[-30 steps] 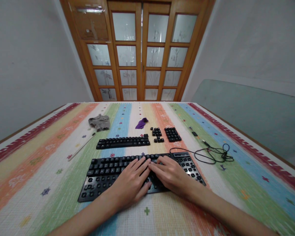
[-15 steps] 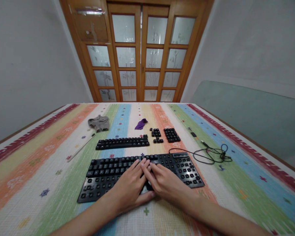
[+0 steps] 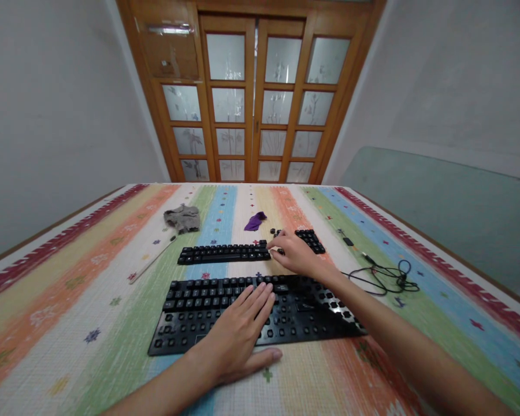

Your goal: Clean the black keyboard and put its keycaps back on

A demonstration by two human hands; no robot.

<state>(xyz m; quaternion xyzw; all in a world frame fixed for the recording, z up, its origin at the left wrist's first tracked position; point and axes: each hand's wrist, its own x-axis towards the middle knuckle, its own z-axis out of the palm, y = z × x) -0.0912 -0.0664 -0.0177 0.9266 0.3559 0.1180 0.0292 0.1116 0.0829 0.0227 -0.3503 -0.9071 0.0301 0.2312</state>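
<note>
A black keyboard point(image 3: 325, 323) lies before me, keycaps on its upper left rows and bare switches over much of the rest. My left hand point(image 3: 242, 318) rests flat across its middle, fingers stretched out and thumb apart on the cloth. Beyond the keyboard, a block of loose black keycaps point(image 3: 221, 253) is laid out in rows. My right hand point(image 3: 295, 254) reaches over to the right end of that block, its index finger and thumb slightly apart beside the end keycaps. It partly hides a smaller keycap group; another keycap group point(image 3: 311, 240) shows behind it.
A grey cloth point(image 3: 182, 219) and a purple cloth point(image 3: 255, 221) lie farther back. On the left is a thin stick with a dark tip point(image 3: 152, 260). A coiled black cable point(image 3: 385, 277) and a small black piece point(image 3: 348, 241) lie right. A striped tablecloth point(image 3: 125, 323) covers the table.
My right hand has left the keyboard and moved forward to the loose keycaps. The left hand stays on the keyboard, its fingers now flatter. The view has shifted slightly.
</note>
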